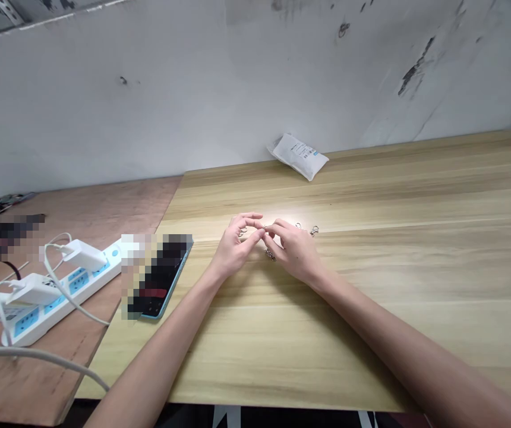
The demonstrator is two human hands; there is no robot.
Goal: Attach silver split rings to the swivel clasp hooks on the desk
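1. The left hand point(234, 248) and the right hand point(297, 248) meet at the middle of the table, thumbs and forefingers drawn together tip to tip. Whether either pinches something cannot be told; any piece there is too small and covered by the fingers.
2. Small metal pieces lie around them: a cluster of metal links point(270, 254) just below the joined fingertips, partly behind the right hand, and a metal clasp point(315, 230) just right of that hand. Smaller rings show only in part.
3. The table point(393, 267) has a pale wood-grain top with a soft shine beyond the hands.
4. To the left, a phone point(164, 279) lies near the table's left edge, its screen partly pixelated.
5. Farther left, a reddish-brown board point(144, 202) carries a white power strip point(115, 252) with chargers and cables; a dark object at the far left is blurred out and cut off.
6. At the far side, a white packet point(297, 156) lies before a scuffed grey-white wall point(220, 89); its print is unreadable.
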